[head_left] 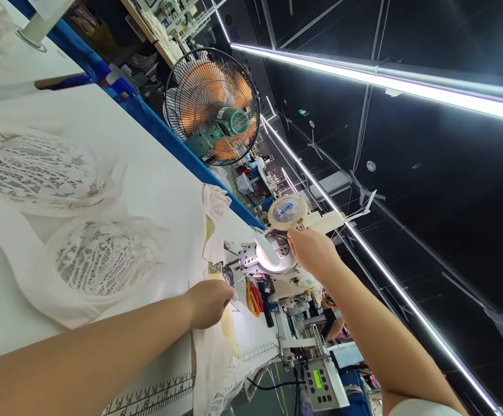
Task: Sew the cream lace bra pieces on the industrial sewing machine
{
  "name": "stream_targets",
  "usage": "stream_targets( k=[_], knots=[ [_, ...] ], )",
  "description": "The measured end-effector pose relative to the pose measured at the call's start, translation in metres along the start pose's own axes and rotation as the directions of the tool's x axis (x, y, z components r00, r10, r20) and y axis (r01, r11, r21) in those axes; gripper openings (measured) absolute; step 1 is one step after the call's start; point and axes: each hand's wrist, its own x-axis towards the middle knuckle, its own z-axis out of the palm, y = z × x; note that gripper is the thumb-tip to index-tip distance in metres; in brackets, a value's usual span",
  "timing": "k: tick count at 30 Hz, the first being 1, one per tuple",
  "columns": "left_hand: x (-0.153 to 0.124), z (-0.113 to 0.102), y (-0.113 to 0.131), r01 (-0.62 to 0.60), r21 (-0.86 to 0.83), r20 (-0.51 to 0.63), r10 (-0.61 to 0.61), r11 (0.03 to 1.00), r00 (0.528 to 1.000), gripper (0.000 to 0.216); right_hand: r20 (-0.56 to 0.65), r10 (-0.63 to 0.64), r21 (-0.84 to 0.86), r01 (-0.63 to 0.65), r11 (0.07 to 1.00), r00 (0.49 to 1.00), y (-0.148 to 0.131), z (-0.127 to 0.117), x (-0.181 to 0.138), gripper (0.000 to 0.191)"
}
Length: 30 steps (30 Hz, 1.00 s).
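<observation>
The view is tilted. My left hand (210,301) is closed, fingertips pressed together beside the needle area of a white sewing machine (251,258); what they pinch is too small to make out. Pale fabric (212,346) with lace runs beneath that hand and past the machine's foot. My right hand (314,251) is raised at the machine's upper part, just by a round cream cover (287,212) with blue lettering. Its fingers are curled together, and whatever they grip is hidden. Orange-handled scissors (254,299) lie close to the needle area.
Lace-and-fabric pieces (104,257) spread over the white table (160,173) at left. A large fan (212,107) stands beyond the blue table edge (156,130). A printed ruler (156,393) runs along the near side, and a control box (323,384) sits at lower right.
</observation>
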Motion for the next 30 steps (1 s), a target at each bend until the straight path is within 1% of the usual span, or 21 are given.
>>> stream_targets(
  k=[12,19,24,30],
  knots=[
    [0.003,0.004,-0.004,0.011,-0.017,-0.013,-0.012,1.000,1.000,0.025,0.009,-0.013,-0.001,0.013,1.000,1.000,0.005,0.005,0.005,0.022],
    [0.003,0.001,-0.002,0.036,-0.028,0.021,-0.036,0.999,0.999,0.027,0.001,0.000,0.005,0.000,1.000,1.000,0.004,0.006,0.009,0.019],
    [0.001,-0.001,0.000,0.032,-0.032,0.025,-0.031,0.999,0.999,0.028,-0.023,0.053,-0.009,-0.053,0.999,0.998,0.008,0.007,0.004,0.022],
    [0.001,0.000,-0.002,0.020,-0.032,0.005,-0.020,0.999,1.000,0.027,-0.010,0.025,0.005,-0.025,1.000,1.000,0.006,0.006,-0.002,0.019]
  ],
)
